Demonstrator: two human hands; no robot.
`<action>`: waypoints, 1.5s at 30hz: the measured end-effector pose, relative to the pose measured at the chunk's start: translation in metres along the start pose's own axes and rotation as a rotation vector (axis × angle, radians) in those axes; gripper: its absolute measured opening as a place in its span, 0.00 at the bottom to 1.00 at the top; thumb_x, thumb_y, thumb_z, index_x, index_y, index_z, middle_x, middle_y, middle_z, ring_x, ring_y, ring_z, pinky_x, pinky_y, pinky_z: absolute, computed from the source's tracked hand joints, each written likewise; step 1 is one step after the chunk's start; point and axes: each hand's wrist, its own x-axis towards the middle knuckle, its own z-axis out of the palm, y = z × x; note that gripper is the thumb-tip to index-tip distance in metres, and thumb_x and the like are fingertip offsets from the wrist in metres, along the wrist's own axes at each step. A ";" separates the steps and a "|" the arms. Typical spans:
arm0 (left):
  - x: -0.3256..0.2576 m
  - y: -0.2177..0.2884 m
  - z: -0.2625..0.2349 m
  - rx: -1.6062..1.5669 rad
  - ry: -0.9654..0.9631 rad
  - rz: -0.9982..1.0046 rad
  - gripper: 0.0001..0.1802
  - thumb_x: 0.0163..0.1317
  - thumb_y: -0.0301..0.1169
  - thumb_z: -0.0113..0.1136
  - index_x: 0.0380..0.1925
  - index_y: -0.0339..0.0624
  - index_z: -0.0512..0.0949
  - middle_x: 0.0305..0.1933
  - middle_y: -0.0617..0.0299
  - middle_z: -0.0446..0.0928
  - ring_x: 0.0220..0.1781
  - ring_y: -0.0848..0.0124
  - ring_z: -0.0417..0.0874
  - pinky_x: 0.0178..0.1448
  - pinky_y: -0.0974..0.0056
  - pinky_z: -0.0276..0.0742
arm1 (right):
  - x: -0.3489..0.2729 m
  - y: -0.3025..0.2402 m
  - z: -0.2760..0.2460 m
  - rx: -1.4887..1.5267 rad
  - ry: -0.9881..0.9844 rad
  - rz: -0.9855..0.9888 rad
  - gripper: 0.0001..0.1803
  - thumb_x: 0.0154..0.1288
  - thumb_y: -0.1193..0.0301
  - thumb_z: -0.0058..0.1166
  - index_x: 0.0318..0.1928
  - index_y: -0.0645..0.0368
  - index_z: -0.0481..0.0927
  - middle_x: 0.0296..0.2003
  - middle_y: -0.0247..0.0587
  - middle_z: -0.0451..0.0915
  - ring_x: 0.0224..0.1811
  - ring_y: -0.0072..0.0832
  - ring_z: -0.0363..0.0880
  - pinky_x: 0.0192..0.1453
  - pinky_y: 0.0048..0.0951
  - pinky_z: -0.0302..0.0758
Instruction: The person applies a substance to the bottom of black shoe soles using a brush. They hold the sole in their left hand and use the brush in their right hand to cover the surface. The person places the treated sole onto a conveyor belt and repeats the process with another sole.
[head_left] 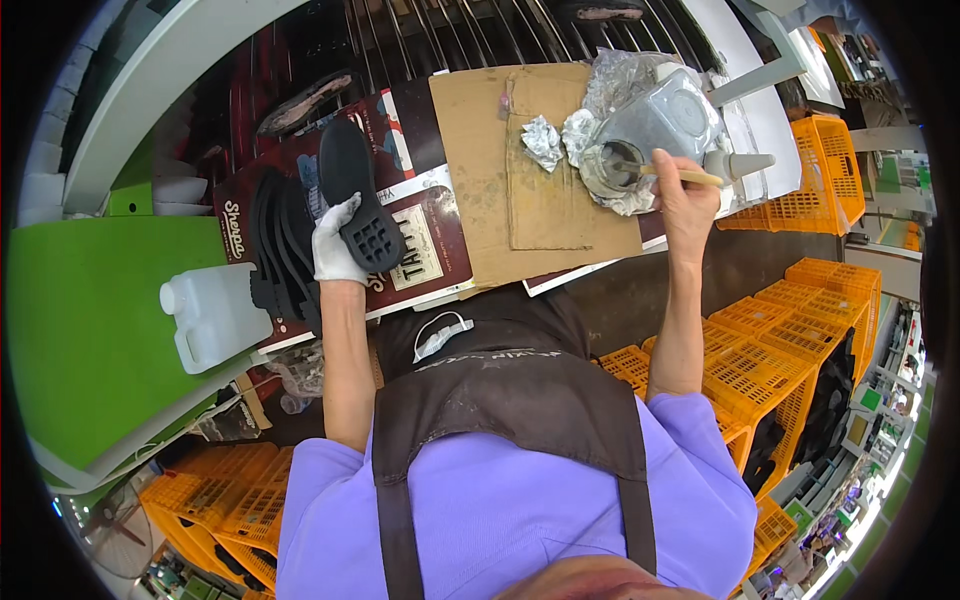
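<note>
My left hand [338, 243], in a white glove, is closed around the edge of a black shoe sole [350, 165], which has a grid of square hollows at its near end. My bare right hand [684, 205] pinches the pale handle of a brush [703, 179]. The brush's other end dips into the round mouth of a tilted translucent plastic bottle [660, 122], whose rim is caked with whitish residue. Several more black soles [280, 235] stand in a row just left of my gloved hand. Crumpled white wads [542, 143] lie beside the bottle mouth.
A stained cardboard sheet [480, 190] covers the middle of the bench. Left stand a white plastic jug [215, 315] and a green surface [110, 330]. A white nozzle [745, 163] points right past the bottle. Metal rods [440, 40] run behind; orange crates [770, 350] are stacked at right.
</note>
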 end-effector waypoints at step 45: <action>-0.068 -0.046 0.134 0.504 -0.776 0.649 0.36 0.56 0.34 0.61 0.63 0.46 0.56 0.64 0.63 0.59 0.67 0.62 0.58 0.71 0.55 0.47 | -0.050 -0.046 -0.004 0.437 -0.051 -0.341 0.11 0.62 0.74 0.52 0.41 0.71 0.75 0.25 0.46 0.79 0.21 0.25 0.77 0.25 0.21 0.76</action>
